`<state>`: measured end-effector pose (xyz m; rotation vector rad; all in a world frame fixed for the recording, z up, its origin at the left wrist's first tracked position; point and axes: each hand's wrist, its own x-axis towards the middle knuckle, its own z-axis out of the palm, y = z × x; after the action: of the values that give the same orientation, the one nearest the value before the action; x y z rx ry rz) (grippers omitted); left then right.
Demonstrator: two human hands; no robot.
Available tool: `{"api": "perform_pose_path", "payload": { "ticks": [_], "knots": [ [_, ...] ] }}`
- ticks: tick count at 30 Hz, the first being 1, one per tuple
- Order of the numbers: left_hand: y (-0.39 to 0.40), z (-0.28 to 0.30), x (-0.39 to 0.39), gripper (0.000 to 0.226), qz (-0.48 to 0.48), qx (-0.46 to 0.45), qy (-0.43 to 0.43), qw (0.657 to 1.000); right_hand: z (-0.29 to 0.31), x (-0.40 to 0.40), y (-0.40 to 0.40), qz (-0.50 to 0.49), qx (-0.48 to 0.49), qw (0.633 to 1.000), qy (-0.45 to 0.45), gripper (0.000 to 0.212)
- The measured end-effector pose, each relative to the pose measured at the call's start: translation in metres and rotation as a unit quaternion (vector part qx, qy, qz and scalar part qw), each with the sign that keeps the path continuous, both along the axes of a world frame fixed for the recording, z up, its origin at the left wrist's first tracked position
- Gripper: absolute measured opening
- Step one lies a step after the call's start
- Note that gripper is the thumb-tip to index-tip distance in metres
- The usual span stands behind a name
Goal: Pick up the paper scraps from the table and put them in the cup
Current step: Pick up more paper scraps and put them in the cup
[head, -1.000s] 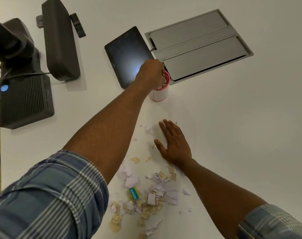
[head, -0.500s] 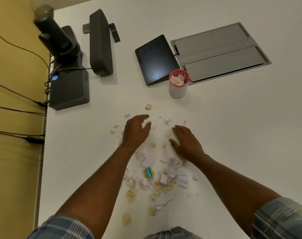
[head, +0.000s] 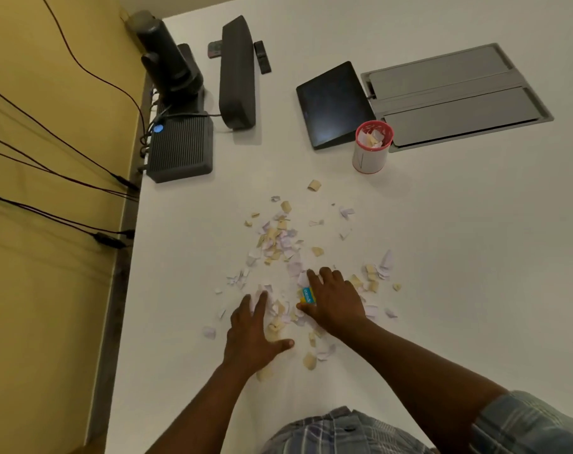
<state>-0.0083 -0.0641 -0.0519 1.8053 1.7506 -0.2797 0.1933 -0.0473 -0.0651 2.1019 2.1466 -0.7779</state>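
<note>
Both hands lie flat with fingers spread, left hand (head: 252, 335) and right hand (head: 336, 304), pressing paper scraps (head: 278, 244) at lower centre of the tabletop (head: 458, 257). The cup (head: 372, 147), upper right, holds some; most remain.

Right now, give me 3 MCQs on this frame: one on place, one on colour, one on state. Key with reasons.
1. Where does the cup stand?
A. Beside the dark tablet
B. Among the scraps
C. On the grey box

2. What colour is the cup's rim?
A. Blue
B. Red
C. Green

3. What are the hands doing?
A. Both lie flat on the paper scraps
B. One is lifting the cup
C. Both are raised off the table

Key: 
1. A, the cup sits at the tablet's near right corner, beyond the scattered pile. 
2. B, a red band rings its mouth. 
3. A, the left hand and the right hand rest with fingers spread, on scraps on the white table.
</note>
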Motion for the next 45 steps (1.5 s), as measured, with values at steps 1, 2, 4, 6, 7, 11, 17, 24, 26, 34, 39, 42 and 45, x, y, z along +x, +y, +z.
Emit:
{"api": "perform_pose_path", "payload": {
  "ticks": [1, 2, 4, 6, 7, 11, 17, 24, 26, 34, 39, 42, 45],
  "knots": [
    [-0.001, 0.001, 0.004, 0.119, -0.012, 0.005, 0.001, 1.0, 0.001, -0.003, 0.001, 0.009, -0.009, 1.0, 0.003, 0.075],
    [-0.001, 0.001, 0.008, 0.119, -0.024, 0.013, -0.002, 1.0, 0.002, -0.005, 0.0, 0.027, -0.01, 1.0, 0.003, 0.071],
    [0.002, 0.0, 0.017, 0.114, -0.04, 0.033, -0.01, 0.999, 0.002, -0.008, -0.002, 0.078, 0.005, 0.997, -0.002, 0.056],
    [0.006, -0.002, 0.026, 0.104, -0.059, 0.049, -0.008, 0.997, 0.002, -0.009, -0.009, 0.12, 0.031, 0.992, 0.006, 0.039],
    [0.009, -0.003, 0.031, 0.096, -0.07, 0.052, -0.006, 0.996, 0.003, -0.008, -0.013, 0.13, 0.037, 0.991, 0.014, 0.031],
    [0.008, -0.006, 0.044, 0.036, -0.095, 0.081, -0.055, 0.991, 0.006, -0.002, -0.026, 0.138, 0.04, 0.989, 0.024, 0.016],
    [0.007, -0.006, 0.045, 0.017, -0.051, 0.1, -0.13, 0.985, 0.003, 0.015, -0.028, 0.0, 0.022, 0.998, 0.067, 0.026],
    [0.031, 0.02, 0.05, 0.012, 0.051, 0.127, -0.195, 0.971, 0.027, 0.054, -0.009, -0.237, 0.015, 0.943, 0.234, 0.015],
    [0.04, 0.026, 0.053, 0.012, 0.065, 0.128, -0.216, 0.966, 0.034, 0.063, -0.002, -0.266, -0.004, 0.928, 0.26, 0.016],
    [0.076, 0.041, 0.061, 0.007, 0.105, 0.14, -0.253, 0.952, 0.073, 0.099, 0.047, -0.372, 0.009, 0.86, 0.349, 0.008],
    [0.086, 0.036, 0.059, 0.01, 0.11, 0.147, -0.253, 0.95, 0.104, 0.128, 0.111, -0.402, 0.059, 0.819, 0.404, 0.012],
    [0.087, 0.027, 0.053, 0.013, 0.115, 0.144, -0.264, 0.947, 0.117, 0.15, 0.161, -0.419, 0.1, 0.816, 0.386, 0.027],
    [0.087, 0.019, 0.047, 0.011, 0.114, 0.144, -0.263, 0.947, 0.122, 0.169, 0.208, -0.428, 0.129, 0.829, 0.337, 0.031]
  ]
}}
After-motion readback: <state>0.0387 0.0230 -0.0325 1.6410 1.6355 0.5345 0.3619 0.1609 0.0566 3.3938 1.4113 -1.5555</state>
